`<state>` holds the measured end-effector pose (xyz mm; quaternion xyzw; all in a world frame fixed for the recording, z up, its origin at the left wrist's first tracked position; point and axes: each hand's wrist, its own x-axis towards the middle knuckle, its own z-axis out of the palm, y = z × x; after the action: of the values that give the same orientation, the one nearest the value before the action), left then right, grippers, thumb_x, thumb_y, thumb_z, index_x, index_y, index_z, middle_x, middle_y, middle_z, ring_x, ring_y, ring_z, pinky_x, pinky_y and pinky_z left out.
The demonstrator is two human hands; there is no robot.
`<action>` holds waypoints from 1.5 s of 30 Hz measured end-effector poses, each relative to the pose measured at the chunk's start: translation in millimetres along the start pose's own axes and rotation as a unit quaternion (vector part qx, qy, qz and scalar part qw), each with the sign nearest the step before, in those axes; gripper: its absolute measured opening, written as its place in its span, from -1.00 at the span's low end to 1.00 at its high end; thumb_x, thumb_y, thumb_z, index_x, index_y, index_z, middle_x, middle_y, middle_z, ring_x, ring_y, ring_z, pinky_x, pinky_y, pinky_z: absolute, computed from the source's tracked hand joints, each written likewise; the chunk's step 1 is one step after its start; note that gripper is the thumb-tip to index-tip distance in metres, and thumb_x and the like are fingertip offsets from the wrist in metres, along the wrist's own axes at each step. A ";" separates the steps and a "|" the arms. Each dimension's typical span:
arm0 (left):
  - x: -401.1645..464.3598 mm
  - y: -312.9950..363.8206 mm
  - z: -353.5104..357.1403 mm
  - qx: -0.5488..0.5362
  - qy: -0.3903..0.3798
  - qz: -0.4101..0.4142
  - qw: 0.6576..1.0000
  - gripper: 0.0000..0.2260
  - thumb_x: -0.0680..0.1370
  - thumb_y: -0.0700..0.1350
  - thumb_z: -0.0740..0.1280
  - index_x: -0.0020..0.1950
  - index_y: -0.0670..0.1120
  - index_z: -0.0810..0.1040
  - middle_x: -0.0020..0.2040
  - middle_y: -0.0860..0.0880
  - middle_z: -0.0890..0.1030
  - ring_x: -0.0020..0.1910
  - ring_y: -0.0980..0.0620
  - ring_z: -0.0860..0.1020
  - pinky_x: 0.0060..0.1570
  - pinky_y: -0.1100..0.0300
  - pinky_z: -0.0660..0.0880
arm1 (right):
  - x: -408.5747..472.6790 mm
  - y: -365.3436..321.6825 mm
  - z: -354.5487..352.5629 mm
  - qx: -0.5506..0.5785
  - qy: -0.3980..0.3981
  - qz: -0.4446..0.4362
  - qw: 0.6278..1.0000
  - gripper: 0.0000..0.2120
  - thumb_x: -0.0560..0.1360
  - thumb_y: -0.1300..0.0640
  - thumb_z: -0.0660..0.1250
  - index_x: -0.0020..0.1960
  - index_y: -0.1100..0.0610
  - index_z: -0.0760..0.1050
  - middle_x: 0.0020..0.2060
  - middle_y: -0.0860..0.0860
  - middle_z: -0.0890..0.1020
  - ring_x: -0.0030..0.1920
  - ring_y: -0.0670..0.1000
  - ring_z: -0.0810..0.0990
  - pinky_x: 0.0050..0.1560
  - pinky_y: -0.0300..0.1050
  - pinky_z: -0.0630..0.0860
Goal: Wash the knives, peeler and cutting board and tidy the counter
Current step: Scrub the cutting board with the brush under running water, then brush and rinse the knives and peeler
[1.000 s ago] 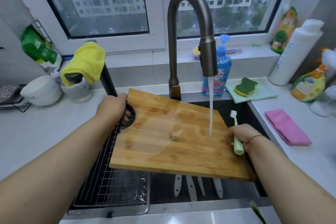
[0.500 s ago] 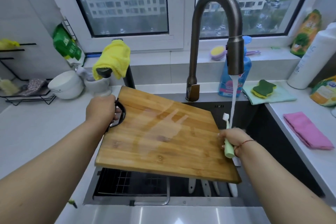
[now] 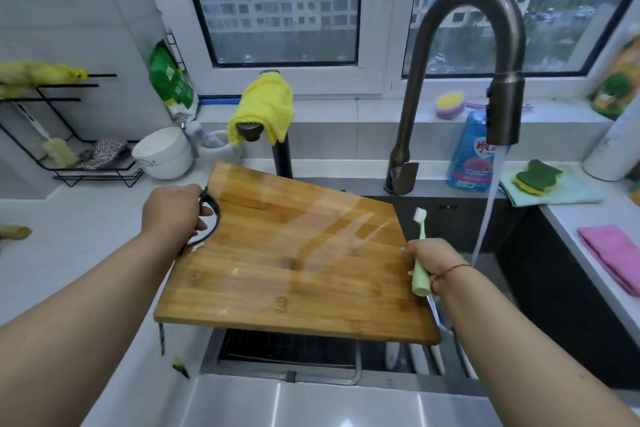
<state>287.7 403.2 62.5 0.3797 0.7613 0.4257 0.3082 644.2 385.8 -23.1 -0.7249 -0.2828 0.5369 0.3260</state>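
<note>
A wet wooden cutting board (image 3: 294,253) hangs over the sink's left side, tilted and shiny with water. My left hand (image 3: 173,211) grips its black handle at the left edge. My right hand (image 3: 433,262) is at the board's right edge and holds a pale green toothbrush (image 3: 419,253), bristles up. Several white-handled knives (image 3: 420,359) lie in the sink below the board, mostly hidden by it. The faucet (image 3: 504,114) runs, its stream falling into the sink to the right of the board. I cannot make out the peeler.
A wire rack (image 3: 287,350) sits in the sink's left part. A pink cloth (image 3: 613,253), green-yellow sponge (image 3: 536,177) on a teal cloth, and blue soap bottle (image 3: 471,156) stand right. White bowls (image 3: 164,152), a yellow cloth (image 3: 266,107) and a black shelf (image 3: 69,135) are left. Peel scraps (image 3: 180,366) lie on the front counter.
The board has moved left, out from under the running water, which now falls beside it. Both hands kept their hold and moved along with it.
</note>
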 end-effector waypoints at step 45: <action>81.2 -54.6 -42.0 0.164 0.030 0.106 0.980 -0.57 0.62 0.08 0.11 -0.18 -0.16 0.61 -0.25 -0.05 0.66 -0.32 -0.13 0.62 -0.11 0.07 0.53 | 47.4 35.2 174.3 -0.062 -0.042 0.094 0.993 -0.85 0.55 0.29 0.16 0.12 0.23 0.32 -0.08 0.18 0.44 -0.16 0.18 0.49 -0.23 0.01 0.58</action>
<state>194.8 435.0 21.3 0.4909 0.7849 0.3369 0.1718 491.0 429.2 -115.4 -0.7440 -0.2594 0.5766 0.2162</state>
